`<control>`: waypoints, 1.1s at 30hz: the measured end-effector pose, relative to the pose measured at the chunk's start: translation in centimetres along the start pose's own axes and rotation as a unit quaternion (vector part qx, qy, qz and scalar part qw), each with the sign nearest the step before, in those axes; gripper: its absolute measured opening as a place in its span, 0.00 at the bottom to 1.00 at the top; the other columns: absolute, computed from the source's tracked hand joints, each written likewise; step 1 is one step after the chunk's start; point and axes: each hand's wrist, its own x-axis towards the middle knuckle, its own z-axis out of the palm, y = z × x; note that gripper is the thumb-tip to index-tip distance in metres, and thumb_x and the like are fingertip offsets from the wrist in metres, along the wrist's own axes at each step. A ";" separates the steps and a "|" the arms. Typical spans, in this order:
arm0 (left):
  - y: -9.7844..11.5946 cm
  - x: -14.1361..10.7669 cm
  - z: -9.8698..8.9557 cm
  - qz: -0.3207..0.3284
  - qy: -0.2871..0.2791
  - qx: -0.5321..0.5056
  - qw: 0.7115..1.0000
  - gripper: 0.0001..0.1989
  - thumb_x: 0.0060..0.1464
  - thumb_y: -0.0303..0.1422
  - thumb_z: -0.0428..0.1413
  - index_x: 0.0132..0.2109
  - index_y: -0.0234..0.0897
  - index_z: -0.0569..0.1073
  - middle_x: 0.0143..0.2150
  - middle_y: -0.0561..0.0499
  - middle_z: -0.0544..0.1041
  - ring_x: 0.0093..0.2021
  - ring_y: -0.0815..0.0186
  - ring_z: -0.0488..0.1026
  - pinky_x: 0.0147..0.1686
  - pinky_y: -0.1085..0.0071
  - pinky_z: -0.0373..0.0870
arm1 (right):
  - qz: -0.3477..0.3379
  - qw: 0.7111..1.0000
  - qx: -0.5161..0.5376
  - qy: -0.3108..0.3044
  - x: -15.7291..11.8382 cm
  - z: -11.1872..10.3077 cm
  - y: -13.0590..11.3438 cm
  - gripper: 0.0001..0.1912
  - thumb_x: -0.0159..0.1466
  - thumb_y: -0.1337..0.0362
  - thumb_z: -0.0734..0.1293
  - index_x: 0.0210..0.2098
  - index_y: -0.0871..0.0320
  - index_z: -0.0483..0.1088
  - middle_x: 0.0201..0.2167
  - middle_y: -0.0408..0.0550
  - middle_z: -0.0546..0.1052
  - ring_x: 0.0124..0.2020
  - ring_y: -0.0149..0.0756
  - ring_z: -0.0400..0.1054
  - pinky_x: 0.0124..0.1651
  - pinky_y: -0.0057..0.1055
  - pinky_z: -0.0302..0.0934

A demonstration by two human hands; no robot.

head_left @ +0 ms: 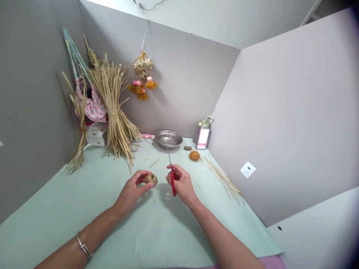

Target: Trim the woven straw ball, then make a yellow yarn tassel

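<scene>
My left hand (pixel 136 185) grips a small woven straw ball (pixel 152 180) between thumb and fingers, just above the table. To its right, my right hand (pixel 181 182) is closed round a pair of scissors (pixel 173 184) with red handles. The metal blades point away from me, toward the steel bowl (pixel 168 139), and look closed together. A gap separates the scissors from the ball. On the table below my hands lies a small dark, thin object (pixel 154 202), too small to name.
Bundles of dry straw strips (pixel 113 112) stand at the back left, by a pink spotted bag (pixel 94 106). Woven balls with tassels (pixel 143 69) hang on the back wall. An orange thread bundle (pixel 194 155), loose strips (pixel 223 175) and a green-lidded bottle (pixel 204 123) are at right.
</scene>
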 end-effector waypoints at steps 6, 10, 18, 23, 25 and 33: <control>0.4 0.3 -0.3 -0.045 -0.028 -0.143 0.988 0.15 0.58 0.44 0.58 0.45 0.39 0.75 0.45 0.48 0.78 0.48 0.59 0.73 0.53 0.63 0.65 | -0.033 0.991 -0.112 -0.059 -0.3 -0.8 -0.3 0.24 0.56 0.56 0.72 0.49 0.56 0.67 0.37 0.46 0.75 0.34 0.35 0.68 0.41 0.34 0.64; -0.4 0.6 -0.7 -0.061 -0.039 -0.240 0.968 0.14 0.60 0.44 0.56 0.43 0.39 0.77 0.45 0.49 0.77 0.45 0.62 0.73 0.53 0.63 0.68 | -0.094 0.970 -0.201 -0.100 -1.0 -0.7 -0.3 0.30 0.57 0.54 0.73 0.56 0.54 0.64 0.48 0.52 0.73 0.45 0.40 0.68 0.51 0.39 0.64; -1.0 0.9 -0.9 -0.099 -0.043 -0.340 0.934 0.15 0.62 0.43 0.55 0.42 0.35 0.76 0.41 0.48 0.78 0.37 0.65 0.75 0.47 0.65 0.74 | -0.120 0.952 -0.258 -0.115 -1.2 -0.3 0.2 0.24 0.60 0.55 0.71 0.53 0.55 0.68 0.41 0.50 0.75 0.41 0.40 0.69 0.46 0.36 0.65; -1.0 1.0 -0.8 -0.115 -0.055 -0.354 0.927 0.16 0.63 0.43 0.54 0.42 0.33 0.76 0.38 0.47 0.78 0.35 0.65 0.76 0.43 0.68 0.76 | -0.099 0.940 -0.299 -0.133 -1.2 -0.2 -0.1 0.14 0.61 0.53 0.69 0.42 0.54 0.73 0.23 0.39 0.66 0.26 0.32 0.57 0.31 0.27 0.57; -1.2 1.1 -0.9 -0.124 -0.059 -0.357 0.924 0.16 0.63 0.42 0.53 0.42 0.32 0.76 0.38 0.46 0.79 0.35 0.64 0.76 0.43 0.68 0.76 | -0.079 0.942 -0.299 -0.131 -1.2 -0.2 -0.1 0.13 0.61 0.52 0.68 0.38 0.55 0.74 0.20 0.36 0.60 0.24 0.30 0.52 0.28 0.26 0.53; -1.2 1.4 -1.1 -0.142 -0.016 -0.384 0.912 0.12 0.65 0.35 0.52 0.44 0.30 0.76 0.39 0.42 0.80 0.33 0.65 0.78 0.42 0.67 0.79 | -0.140 0.935 -0.321 -0.064 -1.3 -0.2 -0.9 0.19 0.62 0.52 0.68 0.48 0.55 0.69 0.33 0.44 0.71 0.31 0.34 0.63 0.36 0.29 0.59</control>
